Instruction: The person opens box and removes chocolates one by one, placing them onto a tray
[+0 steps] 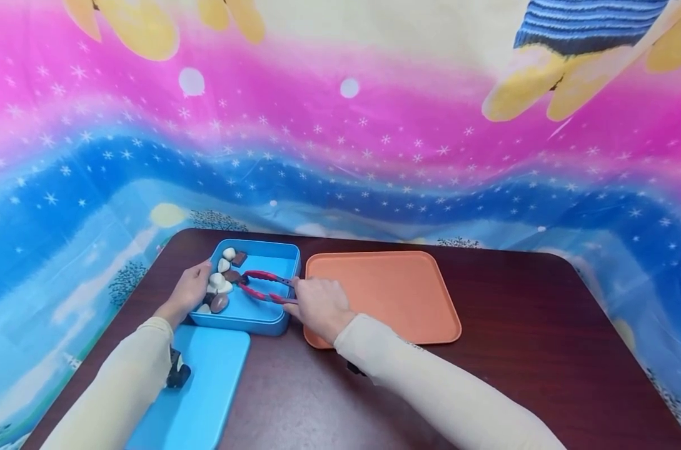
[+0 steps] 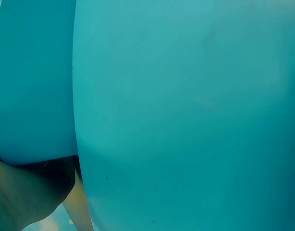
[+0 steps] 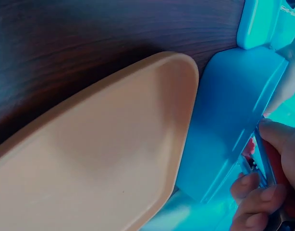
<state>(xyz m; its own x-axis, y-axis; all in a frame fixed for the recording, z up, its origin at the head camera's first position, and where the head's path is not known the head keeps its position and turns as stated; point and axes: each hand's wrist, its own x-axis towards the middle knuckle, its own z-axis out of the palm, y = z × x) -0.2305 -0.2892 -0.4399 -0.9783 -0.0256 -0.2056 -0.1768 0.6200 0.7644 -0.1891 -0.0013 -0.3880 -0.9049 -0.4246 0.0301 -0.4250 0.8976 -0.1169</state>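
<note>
Head view shows the right hand [image 1: 322, 305] gripping red tongs [image 1: 261, 274] beside small pieces [image 1: 219, 302] in a blue box [image 1: 241, 324], whose left edge the left hand [image 1: 191, 289] holds, near the far left corner of the desk [image 1: 520, 312].

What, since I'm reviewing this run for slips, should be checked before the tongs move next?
1. Tongs held: ok; the right hand grips the red tongs.
2. Box steadied: ok; the left hand holds the left edge of the blue box.
3. Lid off: ok; the blue lid lies in front of the box, on the near side.
4. Piece secured: cannot tell; the tips are at a brown piece, but any pinch is too small to see.
5. Straight slide to the orange tray: not ok; the box's right wall stands between.
</note>
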